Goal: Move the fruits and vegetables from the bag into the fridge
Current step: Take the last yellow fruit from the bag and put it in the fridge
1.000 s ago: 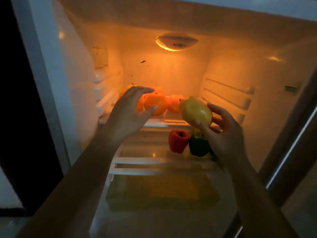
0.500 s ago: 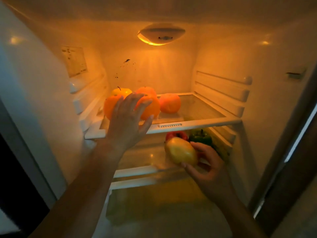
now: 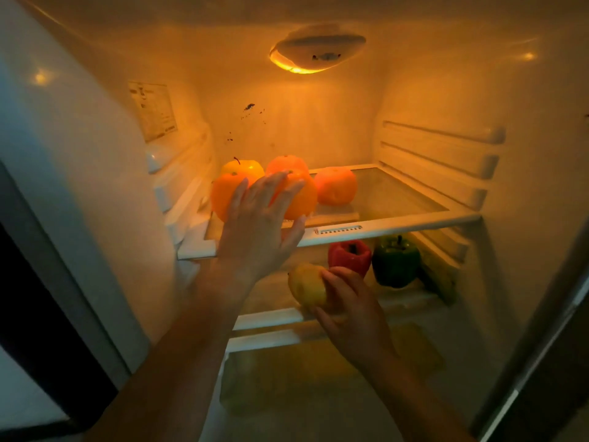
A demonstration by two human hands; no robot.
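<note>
On the upper shelf of the fridge lie four oranges and one yellow apple, grouped at the left, and the left hand, fingers straight and spread, is held before the two near oranges. On the lower shelf one red pepper and one green pepper stand side by side at the far right, while the right hand grips one yellow fruit with curled fingers near them, at the shelf's near edge.

You see a glowing oval ceiling lamp at the top of the compartment, a pale printed paper label stuck on the left wall, and small dark specks on the back wall.
</note>
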